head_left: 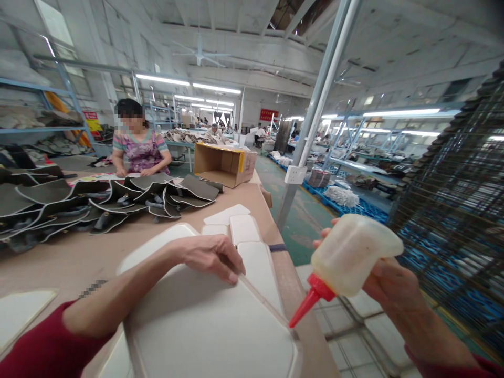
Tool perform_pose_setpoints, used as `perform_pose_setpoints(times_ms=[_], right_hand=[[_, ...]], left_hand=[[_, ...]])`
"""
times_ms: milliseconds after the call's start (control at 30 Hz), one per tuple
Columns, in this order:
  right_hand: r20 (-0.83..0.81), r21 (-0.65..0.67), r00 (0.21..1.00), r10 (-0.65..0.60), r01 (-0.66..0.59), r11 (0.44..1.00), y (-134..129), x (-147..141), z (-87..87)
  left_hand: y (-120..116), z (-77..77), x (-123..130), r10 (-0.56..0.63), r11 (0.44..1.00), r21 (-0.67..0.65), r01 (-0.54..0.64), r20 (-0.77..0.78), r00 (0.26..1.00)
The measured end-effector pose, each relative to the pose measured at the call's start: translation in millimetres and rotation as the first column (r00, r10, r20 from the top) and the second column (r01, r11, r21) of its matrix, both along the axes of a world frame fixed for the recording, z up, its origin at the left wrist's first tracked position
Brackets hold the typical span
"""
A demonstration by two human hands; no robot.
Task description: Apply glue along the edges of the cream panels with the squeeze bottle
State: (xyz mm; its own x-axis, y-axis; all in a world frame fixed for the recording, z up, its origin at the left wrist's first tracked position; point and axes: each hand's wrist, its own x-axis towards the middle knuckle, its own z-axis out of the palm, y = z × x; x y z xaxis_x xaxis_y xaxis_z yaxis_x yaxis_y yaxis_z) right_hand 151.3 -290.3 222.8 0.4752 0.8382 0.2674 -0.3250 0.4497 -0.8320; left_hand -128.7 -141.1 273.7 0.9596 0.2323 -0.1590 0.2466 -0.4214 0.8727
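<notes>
In my right hand (388,281) is a translucent squeeze bottle (350,252) with a red nozzle (309,300). The bottle is tipped downward, and the nozzle's tip is at the right edge of a large white panel (205,320). My left hand (214,257) pinches the far edge of this panel, thumb on top and fingers curled over the rim. Beyond and beneath it lie more white panels (258,268) of various sizes. Whether any liquid is leaving the nozzle is too small to tell.
Dark grey pieces with white edges (106,205) are heaped along the table's (189,212) left side. An open cardboard box (222,163) stands at the far end, near a seated co-worker (137,142). A metal post (311,115) and wire racks (452,173) stand to the right.
</notes>
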Motion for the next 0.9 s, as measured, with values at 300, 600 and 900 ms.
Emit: perform_pose_setpoints(times_ms=[300, 600, 900], right_hand=[[0.205, -0.002, 0.918, 0.339, -0.346, 0.938, -1, -1, 2.2], [0.237, 0.003, 0.896, 0.376, -0.388, 0.922, 0, 0, 5.4], [0.238, 0.02, 0.912, 0.333, -0.347, 0.938, 0, -5, 9.2]], left_hand=[[14, -5.1, 5, -0.148, 0.989, -0.034, 0.145, -0.093, 0.985], [15, -7.3, 5, -0.152, 0.984, -0.106, 0.141, -0.112, 0.982], [15, -7.0, 2, -0.138, 0.984, -0.125, 0.124, -0.106, 0.985]])
